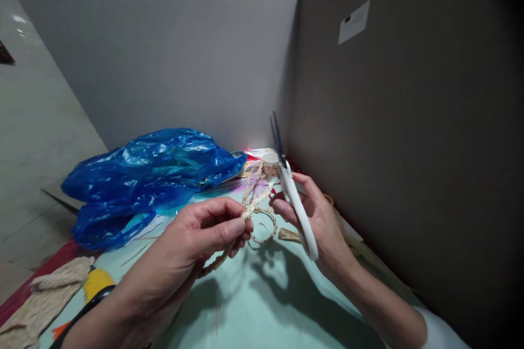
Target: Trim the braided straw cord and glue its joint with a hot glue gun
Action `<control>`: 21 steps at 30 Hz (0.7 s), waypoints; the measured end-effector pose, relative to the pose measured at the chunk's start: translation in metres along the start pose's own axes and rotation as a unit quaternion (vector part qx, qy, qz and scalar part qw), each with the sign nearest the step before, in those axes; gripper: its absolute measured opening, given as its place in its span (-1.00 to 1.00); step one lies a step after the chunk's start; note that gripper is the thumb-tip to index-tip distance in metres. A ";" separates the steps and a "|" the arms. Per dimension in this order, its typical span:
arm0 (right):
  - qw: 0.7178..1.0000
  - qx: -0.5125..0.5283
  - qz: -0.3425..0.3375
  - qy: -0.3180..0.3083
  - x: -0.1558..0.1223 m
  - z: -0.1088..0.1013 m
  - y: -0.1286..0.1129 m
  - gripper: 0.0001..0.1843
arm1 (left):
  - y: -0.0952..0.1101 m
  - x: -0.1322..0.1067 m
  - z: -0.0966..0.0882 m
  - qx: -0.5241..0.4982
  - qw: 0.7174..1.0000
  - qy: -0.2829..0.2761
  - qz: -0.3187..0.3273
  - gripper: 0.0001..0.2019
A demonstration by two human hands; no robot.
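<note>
Between thumb and fingers, my left hand (204, 234) pinches a pale braided straw cord (251, 209). One part of the cord hangs below the palm, and loose strands stick out past the fingertips. My right hand (325, 223) holds white-handled scissors (295, 204), whose dark blades point up and away from me, apart from the cord. The blades look slightly parted. Just beyond the left fingertips, a loop of thin braid (275, 226) shows above the table. A short bundle of straw (289, 235) lies behind the scissors handle.
A crumpled blue plastic bag (155, 163) covers the back left of the pale green table (245, 311). Near the grey partition stands a small patterned cup (270, 162). At the left lie a woven straw piece (51, 297) and a yellow object (97, 282). A dark panel (409, 136) bounds the right side.
</note>
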State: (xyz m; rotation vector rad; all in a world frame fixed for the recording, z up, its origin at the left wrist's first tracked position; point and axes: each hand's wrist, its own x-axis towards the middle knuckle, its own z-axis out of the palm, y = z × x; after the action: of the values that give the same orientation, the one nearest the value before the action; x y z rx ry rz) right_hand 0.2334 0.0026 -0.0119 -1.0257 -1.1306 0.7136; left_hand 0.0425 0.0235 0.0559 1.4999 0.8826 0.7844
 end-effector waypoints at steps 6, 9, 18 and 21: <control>0.874 -0.316 -0.366 0.036 -0.004 -0.017 0.015 -0.40 | 0.007 -0.001 -0.002 -0.109 0.991 0.072 0.005 -0.72; 0.818 -0.362 -0.446 -0.015 -0.006 -0.018 0.022 -0.39 | 0.009 -0.003 -0.001 -0.175 0.982 0.075 0.002 -0.76; 0.779 -0.391 -0.490 0.010 -0.001 -0.019 0.018 -0.36 | 0.007 -0.008 -0.005 -0.233 0.971 0.054 0.003 -0.87; 0.769 -0.393 -0.504 0.014 0.002 -0.023 0.013 -0.33 | 0.006 -0.010 -0.005 -0.242 0.970 0.032 0.013 -0.92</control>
State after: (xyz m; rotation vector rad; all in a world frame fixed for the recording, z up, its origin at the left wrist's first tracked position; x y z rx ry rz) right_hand 0.2560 0.0033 -0.0252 -0.8786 -1.7628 -0.7159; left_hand 0.0337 0.0165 0.0628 1.0607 0.6568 0.9917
